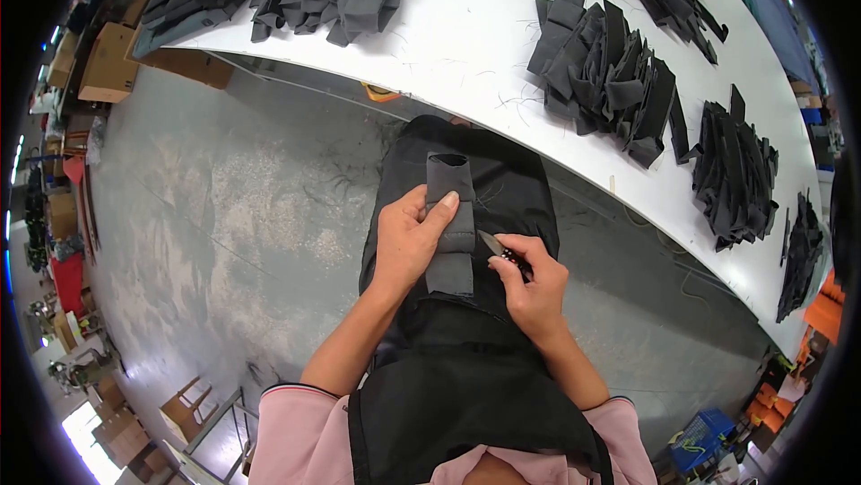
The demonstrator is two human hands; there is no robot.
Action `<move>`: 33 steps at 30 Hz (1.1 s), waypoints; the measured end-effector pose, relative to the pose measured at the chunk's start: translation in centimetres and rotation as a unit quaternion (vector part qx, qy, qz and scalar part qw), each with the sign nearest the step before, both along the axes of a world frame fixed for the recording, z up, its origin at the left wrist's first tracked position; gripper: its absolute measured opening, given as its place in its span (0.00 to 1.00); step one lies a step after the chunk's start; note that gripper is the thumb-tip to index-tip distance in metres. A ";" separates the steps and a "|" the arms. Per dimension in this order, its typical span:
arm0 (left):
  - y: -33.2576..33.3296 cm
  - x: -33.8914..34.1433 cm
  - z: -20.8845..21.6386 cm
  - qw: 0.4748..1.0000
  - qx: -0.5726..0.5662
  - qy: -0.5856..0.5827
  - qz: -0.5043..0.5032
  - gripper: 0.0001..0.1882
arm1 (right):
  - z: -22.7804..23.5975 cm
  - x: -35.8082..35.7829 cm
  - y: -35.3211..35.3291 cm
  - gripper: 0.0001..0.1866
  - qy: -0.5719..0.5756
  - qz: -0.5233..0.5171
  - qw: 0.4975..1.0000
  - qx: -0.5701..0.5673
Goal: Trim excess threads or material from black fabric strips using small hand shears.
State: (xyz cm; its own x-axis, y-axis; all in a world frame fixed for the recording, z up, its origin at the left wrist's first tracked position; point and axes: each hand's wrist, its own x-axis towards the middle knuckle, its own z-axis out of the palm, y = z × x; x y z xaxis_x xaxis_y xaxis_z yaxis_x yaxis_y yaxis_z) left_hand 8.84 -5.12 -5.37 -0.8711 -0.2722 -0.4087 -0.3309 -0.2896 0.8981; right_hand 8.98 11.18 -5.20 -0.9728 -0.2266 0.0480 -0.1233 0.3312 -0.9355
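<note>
My left hand [408,238] is closed on a dark grey fabric strip [450,256], its thumb pressed flat on the upper part. The strip lies lengthwise over my lap, with a folded loop at its far end and stitched seams across it. In my right hand [535,286] is a small cutting tool [493,243] with a pointed silver blade and a dark handle, pinched between thumb and fingers. Its tip points up and left, close to the strip's right edge; whether it touches the fabric I cannot tell. Loose threads show beside the strip on the black apron [404,171].
Beyond my knees a white table [466,45] runs from upper left to lower right. On it lie several piles of dark fabric strips [605,77]. Cardboard boxes [109,63] and a wooden chair [186,409] stand to the left, a blue crate [704,440] at lower right.
</note>
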 end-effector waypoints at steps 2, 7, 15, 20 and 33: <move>0.0 0.0 0.0 1.000 0.010 0.000 0.009 0.09 | 0.1 -0.2 0.0 0.10 0.012 0.014 1.000 0.017; -0.7 0.1 -0.6 0.999 -0.005 -0.021 -0.025 0.10 | 0.8 -1.0 0.2 0.11 0.080 0.067 0.991 0.088; -0.7 0.0 -0.6 0.999 0.002 -0.013 -0.039 0.10 | 1.7 -2.1 0.1 0.13 0.171 0.146 0.960 0.167; -0.4 -0.1 -0.7 0.999 0.022 -0.008 -0.033 0.11 | 1.5 -2.4 -0.1 0.13 0.154 0.158 0.964 0.151; -0.6 0.3 -1.6 0.999 0.002 -0.030 -0.044 0.10 | 0.9 -1.5 -0.1 0.10 0.166 0.116 0.969 0.143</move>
State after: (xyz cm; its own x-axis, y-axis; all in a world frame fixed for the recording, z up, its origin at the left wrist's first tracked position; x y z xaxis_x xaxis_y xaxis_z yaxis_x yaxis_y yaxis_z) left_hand 9.15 -5.72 -6.94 -0.8657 -0.1931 -0.4618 -0.4084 -0.2610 0.8747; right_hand 7.51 11.04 -4.34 -0.8358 -0.4874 0.2528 -0.5041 0.4986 -0.7052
